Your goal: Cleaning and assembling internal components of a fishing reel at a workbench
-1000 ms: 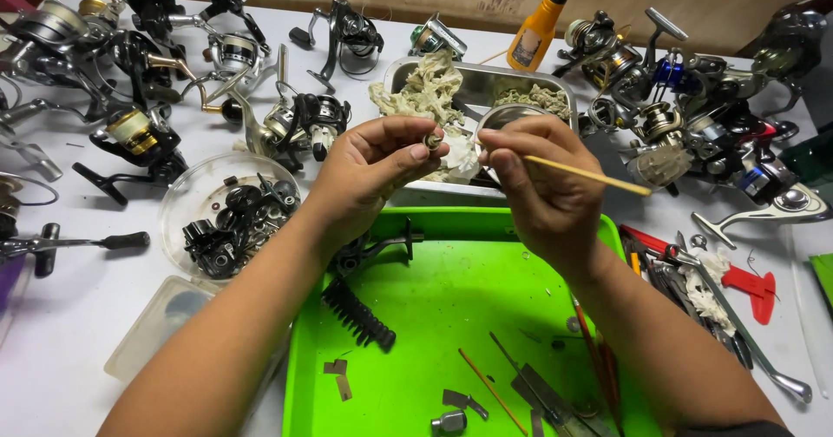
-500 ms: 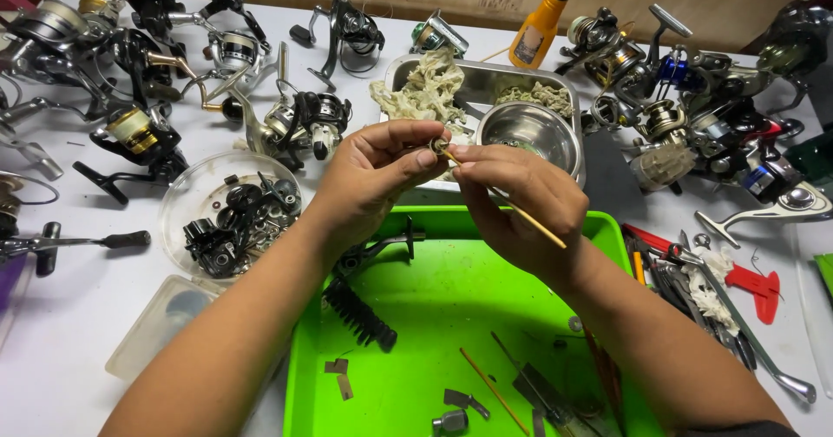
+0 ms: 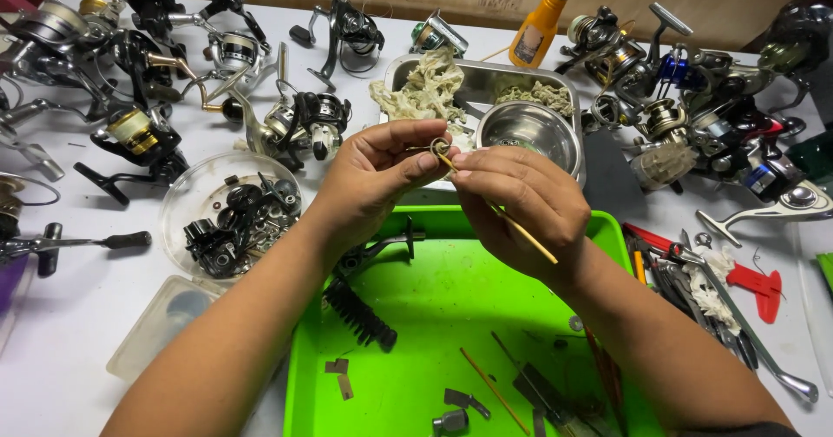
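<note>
Mid-frame, above the green tray (image 3: 416,341): your left hand (image 3: 382,172) pinches a small ring part (image 3: 440,149), your right hand (image 3: 521,207) grips a thin stick (image 3: 521,229) poking into it. Cleaning step, it seems; next needs steady, fine tip control.

Change over the last second: the right hand (image 3: 521,207) turns the thin wooden stick (image 3: 512,226) from pointing right to slanting down, its tip now meeting the small metal ring (image 3: 440,149) pinched by the left hand (image 3: 382,172).
</note>
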